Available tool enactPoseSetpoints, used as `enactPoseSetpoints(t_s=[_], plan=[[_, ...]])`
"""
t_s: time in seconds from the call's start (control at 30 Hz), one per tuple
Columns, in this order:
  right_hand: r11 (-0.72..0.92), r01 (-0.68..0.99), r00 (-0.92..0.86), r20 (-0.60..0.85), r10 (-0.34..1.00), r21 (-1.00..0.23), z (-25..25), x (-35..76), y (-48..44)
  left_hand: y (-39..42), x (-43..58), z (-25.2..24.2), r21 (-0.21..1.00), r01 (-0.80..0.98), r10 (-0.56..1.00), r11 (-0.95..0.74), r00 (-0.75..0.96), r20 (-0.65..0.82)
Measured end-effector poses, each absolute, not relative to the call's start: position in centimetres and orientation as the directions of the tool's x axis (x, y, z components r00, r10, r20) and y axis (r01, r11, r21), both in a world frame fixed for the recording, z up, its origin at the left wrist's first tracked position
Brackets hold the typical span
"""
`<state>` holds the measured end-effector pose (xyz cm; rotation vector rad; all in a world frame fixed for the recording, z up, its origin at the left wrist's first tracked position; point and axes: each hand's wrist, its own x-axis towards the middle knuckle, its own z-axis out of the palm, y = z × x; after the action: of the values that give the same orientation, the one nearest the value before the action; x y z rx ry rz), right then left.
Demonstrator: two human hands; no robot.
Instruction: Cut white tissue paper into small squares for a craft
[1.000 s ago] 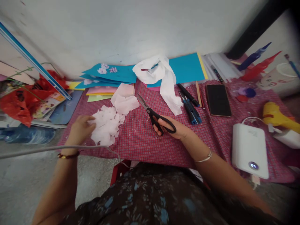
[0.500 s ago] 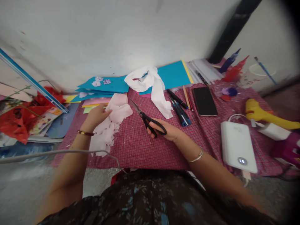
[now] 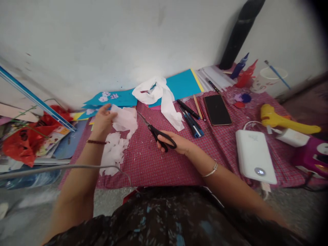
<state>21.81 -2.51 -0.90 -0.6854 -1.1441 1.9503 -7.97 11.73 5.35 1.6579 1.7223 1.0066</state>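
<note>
My left hand (image 3: 101,120) pinches a pale pink sheet of tissue paper (image 3: 125,119) and holds it just above a heap of cut pink tissue pieces (image 3: 114,152) on the red checked cloth (image 3: 153,164). My right hand (image 3: 176,143) rests on the cloth, its fingers through the black handles of a pair of scissors (image 3: 156,132) whose blades point up and left toward the pink sheet. A crumpled strip of white tissue (image 3: 161,97) lies behind the scissors.
Blue card sheets (image 3: 120,99) lie along the wall. To the right are pens and a cutter (image 3: 192,119), a black phone (image 3: 217,109), a white power bank (image 3: 254,156), a yellow glue gun (image 3: 282,119), glue bottles and a cup. Red plastic (image 3: 23,143) and magazines sit at left.
My left hand moved up from the heap of cut pieces, took hold of the larger pink sheet and lifted it. My right hand stayed on the scissors. The view tilted right.
</note>
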Motion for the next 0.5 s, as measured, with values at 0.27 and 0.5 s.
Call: enactPoseSetpoints(t_s=[0.27,0.5], plan=[[-0.271,-0.416,-0.370,-0.111,0.922,-0.868,-1.2,22.3,-1.7,3.9,-2.7,7.5,0.345,0.711,0.757,-0.613,0.402,0.516],[-0.221,-0.432,-0.212,-0.140,0.967,-0.874,-0.9,23.3,-1.2,-2.1,0.7,-0.5,0.081,0.560,0.562,-0.825,0.794,0.234]])
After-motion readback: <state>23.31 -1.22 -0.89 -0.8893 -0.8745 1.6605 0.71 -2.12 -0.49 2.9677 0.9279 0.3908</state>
